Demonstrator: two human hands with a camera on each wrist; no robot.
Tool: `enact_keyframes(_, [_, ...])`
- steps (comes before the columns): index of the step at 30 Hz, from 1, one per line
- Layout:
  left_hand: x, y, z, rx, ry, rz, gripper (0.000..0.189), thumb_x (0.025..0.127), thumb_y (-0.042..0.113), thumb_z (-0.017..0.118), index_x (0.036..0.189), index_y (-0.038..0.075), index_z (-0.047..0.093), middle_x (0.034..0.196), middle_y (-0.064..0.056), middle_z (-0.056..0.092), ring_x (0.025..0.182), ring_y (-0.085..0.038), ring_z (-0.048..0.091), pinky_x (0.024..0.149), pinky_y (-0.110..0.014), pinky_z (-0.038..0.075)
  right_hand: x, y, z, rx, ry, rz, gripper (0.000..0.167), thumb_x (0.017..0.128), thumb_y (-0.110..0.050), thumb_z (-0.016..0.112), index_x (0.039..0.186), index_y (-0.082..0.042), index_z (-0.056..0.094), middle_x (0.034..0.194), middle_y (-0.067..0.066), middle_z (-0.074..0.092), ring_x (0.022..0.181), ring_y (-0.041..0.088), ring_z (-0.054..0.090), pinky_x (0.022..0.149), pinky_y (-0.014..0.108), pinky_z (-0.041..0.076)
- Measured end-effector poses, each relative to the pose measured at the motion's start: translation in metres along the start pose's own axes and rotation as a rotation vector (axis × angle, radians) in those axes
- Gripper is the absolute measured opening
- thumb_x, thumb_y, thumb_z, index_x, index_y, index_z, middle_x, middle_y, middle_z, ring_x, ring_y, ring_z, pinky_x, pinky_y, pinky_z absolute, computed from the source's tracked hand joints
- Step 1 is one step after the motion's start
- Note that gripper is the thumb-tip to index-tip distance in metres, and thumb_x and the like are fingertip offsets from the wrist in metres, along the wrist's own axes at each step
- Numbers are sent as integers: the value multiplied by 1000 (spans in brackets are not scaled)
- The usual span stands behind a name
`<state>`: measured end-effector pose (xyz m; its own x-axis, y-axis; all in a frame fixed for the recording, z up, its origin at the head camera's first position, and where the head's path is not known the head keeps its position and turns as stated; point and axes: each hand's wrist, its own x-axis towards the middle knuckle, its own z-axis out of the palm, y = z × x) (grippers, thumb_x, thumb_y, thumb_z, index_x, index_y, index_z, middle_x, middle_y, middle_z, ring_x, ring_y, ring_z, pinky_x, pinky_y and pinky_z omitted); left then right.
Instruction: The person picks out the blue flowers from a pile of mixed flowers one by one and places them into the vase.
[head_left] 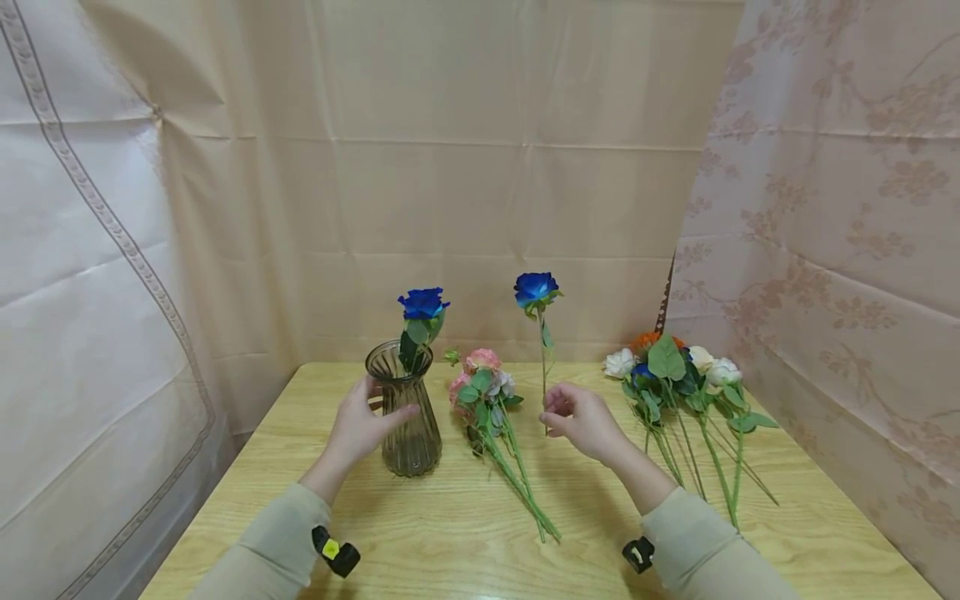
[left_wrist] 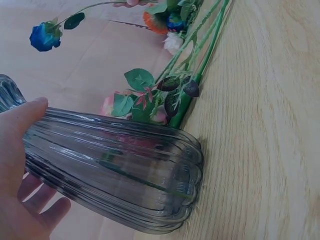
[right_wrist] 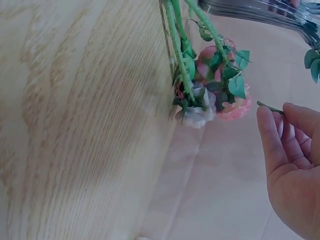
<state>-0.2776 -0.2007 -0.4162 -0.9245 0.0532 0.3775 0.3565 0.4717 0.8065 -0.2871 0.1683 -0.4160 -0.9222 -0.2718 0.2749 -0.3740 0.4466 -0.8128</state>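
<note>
A ribbed smoky glass vase (head_left: pixel 411 437) stands on the table with one blue rose (head_left: pixel 423 304) in it, the stem showing through the glass. My left hand (head_left: pixel 369 421) holds the vase below its flared rim, the thumb on the near side and the other fingers round the far side. Between the thumb and fingers of my right hand (head_left: pixel 583 419) is the low end of another blue rose's stem. That second rose (head_left: pixel 536 288) stands upright above the table, right of the vase. The stem's tip (right_wrist: pixel 265 105) pokes out past the fingertips in the right wrist view.
Pink and pale flowers (head_left: pixel 482 362) with long green stems lie between the hands, close beside the vase. At the right, a pile of white, orange and blue flowers (head_left: pixel 723 372) lies on the wooden table (head_left: pixel 465 575). A beige curtain (head_left: pixel 495 200) hangs behind the table.
</note>
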Motion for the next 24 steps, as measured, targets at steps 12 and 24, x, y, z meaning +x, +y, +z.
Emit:
enact_keyframes(12, [-8, 0, -6, 80, 59, -12, 80, 78, 59, 83, 135, 12, 54, 129, -7, 58, 118, -31, 55, 97, -51, 50, -2, -5, 1, -7, 2, -10, 13, 93, 1, 72, 95, -7, 62, 85, 7, 63, 76, 22, 67, 63, 30, 61])
enact_keyframes(24, [-20, -2, -8, 179, 182, 257, 20, 90, 30, 81, 94, 14, 70, 76, 8, 66, 67, -10, 61, 59, -28, 53, -2, -4, 3, -34, 5, -13, 14, 93, -3, 74, 94, -9, 62, 84, 5, 65, 74, 19, 67, 64, 30, 61])
